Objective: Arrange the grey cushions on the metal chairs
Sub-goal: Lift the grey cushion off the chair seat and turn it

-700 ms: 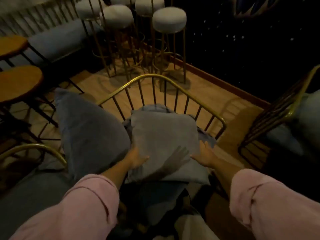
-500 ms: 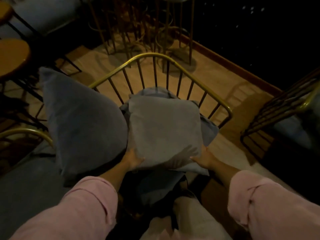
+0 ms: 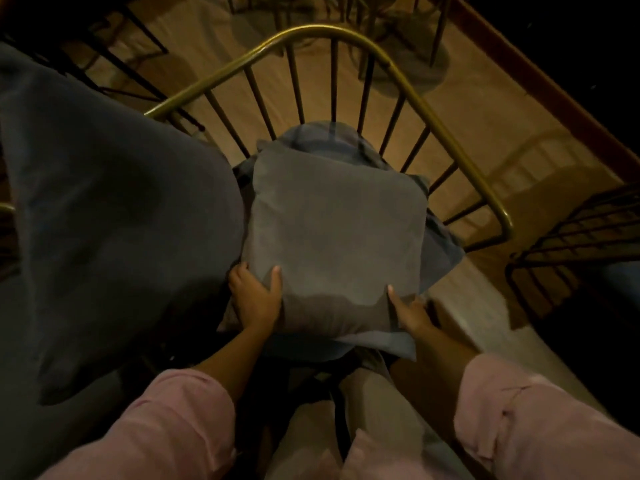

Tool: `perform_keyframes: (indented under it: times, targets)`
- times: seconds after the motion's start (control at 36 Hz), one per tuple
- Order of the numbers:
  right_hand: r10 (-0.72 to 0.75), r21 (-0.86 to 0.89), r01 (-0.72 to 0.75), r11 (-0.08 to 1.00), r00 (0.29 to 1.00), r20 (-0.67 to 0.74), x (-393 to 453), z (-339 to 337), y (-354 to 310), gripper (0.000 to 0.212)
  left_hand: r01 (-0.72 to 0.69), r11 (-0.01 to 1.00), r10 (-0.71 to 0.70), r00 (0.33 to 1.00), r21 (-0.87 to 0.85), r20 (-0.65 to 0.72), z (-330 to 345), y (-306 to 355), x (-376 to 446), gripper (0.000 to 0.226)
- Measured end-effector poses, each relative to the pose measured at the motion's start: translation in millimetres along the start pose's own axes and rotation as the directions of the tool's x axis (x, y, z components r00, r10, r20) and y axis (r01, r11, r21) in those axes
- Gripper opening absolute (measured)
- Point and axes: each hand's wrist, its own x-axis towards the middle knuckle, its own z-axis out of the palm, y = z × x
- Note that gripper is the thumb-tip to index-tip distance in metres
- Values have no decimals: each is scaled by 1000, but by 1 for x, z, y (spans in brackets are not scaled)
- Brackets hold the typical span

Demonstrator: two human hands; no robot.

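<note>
A square grey cushion lies flat on the seat of a metal chair with a brass-coloured curved back rail and dark spindles. It rests on top of a bluish seat cushion whose edges stick out around it. My left hand grips the grey cushion's near left corner, thumb on top. My right hand holds its near right corner, thumb on top. A larger dark grey cushion leans up at the left, beside the chair.
A second dark metal chair stands at the right. Stool legs crowd the wooden floor behind the chair's back. Dark table legs are at the upper left. A dark wall with a wooden skirting runs along the right.
My head has tilted down and come closer, so the stools and tables have left the view. Both hands have shifted to the cushion's near corners, with thumbs now on top.
</note>
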Motion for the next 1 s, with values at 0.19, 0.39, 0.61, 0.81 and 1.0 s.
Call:
perform_keyframes:
  times: [0.19, 0.39, 0.61, 0.81, 1.0]
  targets:
    - [-40, 148, 46, 988, 998, -39, 53, -16, -22, 103, 35, 993, -31, 999, -111, 33, 12, 28, 47, 88]
    - [80, 250, -78, 965, 997, 6, 70, -20, -52, 82, 210, 964, -178, 965, -164, 192, 12, 51, 78, 108]
    - [0, 275, -3, 961, 1000, 10, 42, -44, -62, 107, 380, 890, -296, 902, -252, 315, -18, 77, 78, 131]
    - [-78, 322, 58, 945, 996, 50, -20, -51, -83, 85, 210, 887, -122, 966, -411, 230, -82, 102, 49, 94]
    - [-265, 386, 217, 897, 961, 75, -62, -37, -160, 100, 31, 820, -25, 1000, -572, 18, -188, 158, 37, 58]
